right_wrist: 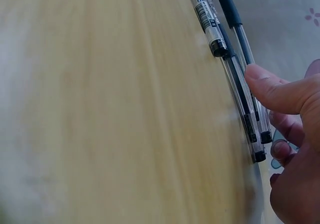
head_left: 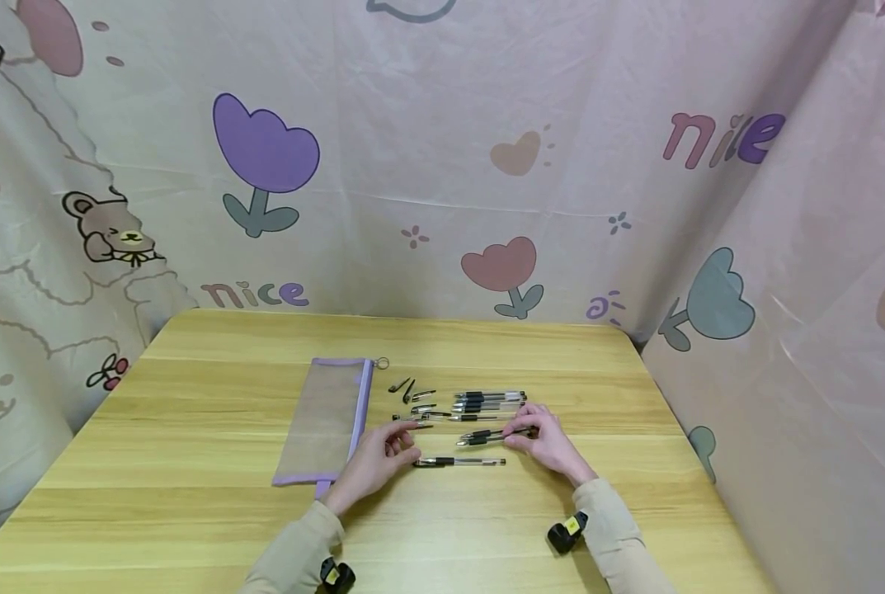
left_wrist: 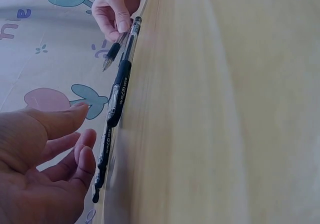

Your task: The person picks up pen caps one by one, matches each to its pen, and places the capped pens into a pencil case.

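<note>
My right hand (head_left: pixel 542 437) pinches a clear gel pen (right_wrist: pixel 242 44) with a black grip near its rear end, thumb on the barrel. In the left wrist view this pen's uncapped tip points down, and beside it lies a second uncapped pen (right_wrist: pixel 240 91). Nearest the front, a capped black gel pen (head_left: pixel 457 461) lies crosswise. Close to its cap, my left hand (head_left: pixel 378 458) hovers with loosely bent fingers around nothing. Behind are a row of several uncapped pens (head_left: pixel 490 396) and, to their left, several loose black pen caps (head_left: pixel 423 408).
A mesh zip pouch (head_left: pixel 323 421) with purple edging lies flat left of the caps, its zipper ring at the far corner. The wooden table (head_left: pixel 190 429) meets a printed curtain (head_left: pixel 412 165) at the back and sides.
</note>
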Available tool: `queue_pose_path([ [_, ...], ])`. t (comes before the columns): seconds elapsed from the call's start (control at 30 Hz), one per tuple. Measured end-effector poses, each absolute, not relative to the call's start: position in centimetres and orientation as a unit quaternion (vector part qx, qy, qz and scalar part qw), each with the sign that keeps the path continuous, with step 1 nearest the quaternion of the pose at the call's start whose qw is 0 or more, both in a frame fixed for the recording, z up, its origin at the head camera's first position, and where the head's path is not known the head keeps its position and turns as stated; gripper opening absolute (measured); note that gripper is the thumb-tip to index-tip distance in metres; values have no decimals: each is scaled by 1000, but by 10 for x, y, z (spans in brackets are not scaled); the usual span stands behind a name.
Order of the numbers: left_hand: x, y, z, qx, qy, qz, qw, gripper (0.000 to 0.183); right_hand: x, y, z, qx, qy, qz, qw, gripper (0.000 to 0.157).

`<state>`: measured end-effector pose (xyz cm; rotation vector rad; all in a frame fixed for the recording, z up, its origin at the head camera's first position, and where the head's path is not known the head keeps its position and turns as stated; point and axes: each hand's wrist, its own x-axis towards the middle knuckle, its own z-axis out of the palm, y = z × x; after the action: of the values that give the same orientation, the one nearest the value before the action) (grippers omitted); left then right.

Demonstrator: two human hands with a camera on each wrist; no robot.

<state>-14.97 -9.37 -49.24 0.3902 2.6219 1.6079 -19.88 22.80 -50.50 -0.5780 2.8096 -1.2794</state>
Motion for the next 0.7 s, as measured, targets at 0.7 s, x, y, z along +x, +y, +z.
queue_pose_path([
  [0.7, -171, -87, -488, 93, 879, 464, -55, 25, -194, 240, -498, -160, 873, -460, 16, 17],
])
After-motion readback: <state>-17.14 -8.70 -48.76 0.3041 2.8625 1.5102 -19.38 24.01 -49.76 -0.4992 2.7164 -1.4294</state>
